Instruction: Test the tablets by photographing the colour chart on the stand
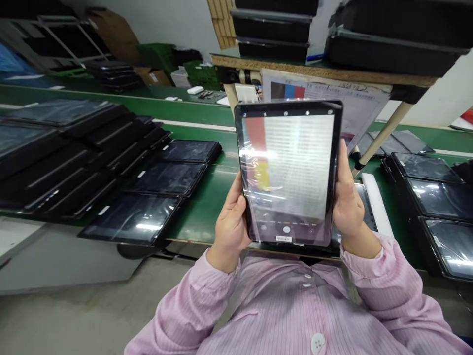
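A black-framed tablet (290,167) is held upright in front of me, its lit screen showing a camera view with a shutter button near the bottom. My left hand (232,224) grips its lower left edge, thumb at the front rim. Along the right edge, my right hand (347,197) is closed on the frame, with some fingers hidden behind it. Behind the tablet, a printed sheet (364,106) with coloured blocks hangs under a shelf. Partly covered by my right hand, another dark tablet (365,207) lies on the bench beside a white foam strip (377,204).
Stacked dark tablets (74,153) fill the left of the green bench (201,207), with several more tablets (168,177) lying beside them. More tablets (439,192) lie in trays at the right. A wooden shelf (325,74) on pipe legs carries black trays (273,27).
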Demonstrator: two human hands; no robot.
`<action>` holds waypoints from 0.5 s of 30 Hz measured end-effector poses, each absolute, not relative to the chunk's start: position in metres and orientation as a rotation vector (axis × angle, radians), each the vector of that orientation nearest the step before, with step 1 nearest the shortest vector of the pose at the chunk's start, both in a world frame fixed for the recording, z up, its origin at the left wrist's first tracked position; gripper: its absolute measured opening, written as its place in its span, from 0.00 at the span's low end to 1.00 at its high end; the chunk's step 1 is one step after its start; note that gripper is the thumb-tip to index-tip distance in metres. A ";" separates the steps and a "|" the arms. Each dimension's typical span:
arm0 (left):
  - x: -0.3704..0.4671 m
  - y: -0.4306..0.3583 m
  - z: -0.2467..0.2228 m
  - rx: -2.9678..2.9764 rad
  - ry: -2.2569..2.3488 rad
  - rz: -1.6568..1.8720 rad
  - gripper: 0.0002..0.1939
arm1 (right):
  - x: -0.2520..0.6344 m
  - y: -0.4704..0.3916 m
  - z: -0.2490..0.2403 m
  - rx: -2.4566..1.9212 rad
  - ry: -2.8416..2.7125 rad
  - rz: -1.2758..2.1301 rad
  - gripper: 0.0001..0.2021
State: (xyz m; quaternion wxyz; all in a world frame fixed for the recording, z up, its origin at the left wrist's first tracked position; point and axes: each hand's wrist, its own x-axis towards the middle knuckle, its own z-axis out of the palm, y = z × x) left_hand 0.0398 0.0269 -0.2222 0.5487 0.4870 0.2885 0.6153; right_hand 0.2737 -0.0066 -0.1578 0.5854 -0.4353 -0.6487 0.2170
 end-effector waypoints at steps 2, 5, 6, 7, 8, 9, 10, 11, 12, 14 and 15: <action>0.038 0.025 -0.223 1.051 0.660 1.467 0.28 | 0.276 -0.003 -0.143 -1.051 -1.645 0.364 0.41; 0.036 0.020 -0.225 0.942 0.651 1.475 0.28 | 0.278 0.005 -0.138 -1.031 -1.708 0.257 0.40; 0.035 0.017 -0.226 0.928 0.658 1.476 0.28 | 0.277 0.008 -0.141 -1.005 -1.700 0.248 0.39; 0.034 0.015 -0.226 0.919 0.668 1.478 0.27 | 0.276 0.011 -0.144 -0.985 -1.691 0.259 0.38; 0.033 0.013 -0.227 0.912 0.679 1.488 0.27 | 0.273 0.014 -0.149 -0.974 -1.685 0.288 0.38; 0.032 0.011 -0.226 0.904 0.690 1.502 0.27 | 0.271 0.017 -0.154 -0.972 -1.686 0.337 0.38; 0.029 0.009 -0.225 0.895 0.703 1.516 0.26 | 0.269 0.019 -0.159 -0.971 -1.697 0.406 0.38; 0.025 0.008 -0.224 0.884 0.720 1.525 0.27 | 0.269 0.022 -0.163 -0.968 -1.713 0.496 0.39; 0.020 0.008 -0.223 0.871 0.742 1.521 0.28 | 0.271 0.026 -0.167 -0.964 -1.728 0.602 0.40; 0.003 0.012 -0.220 0.841 0.812 1.455 0.30 | 0.284 0.036 -0.176 -0.989 -1.710 0.786 0.41; -0.007 0.015 -0.219 0.829 0.860 1.404 0.32 | 0.295 0.042 -0.181 -1.059 -1.687 0.818 0.41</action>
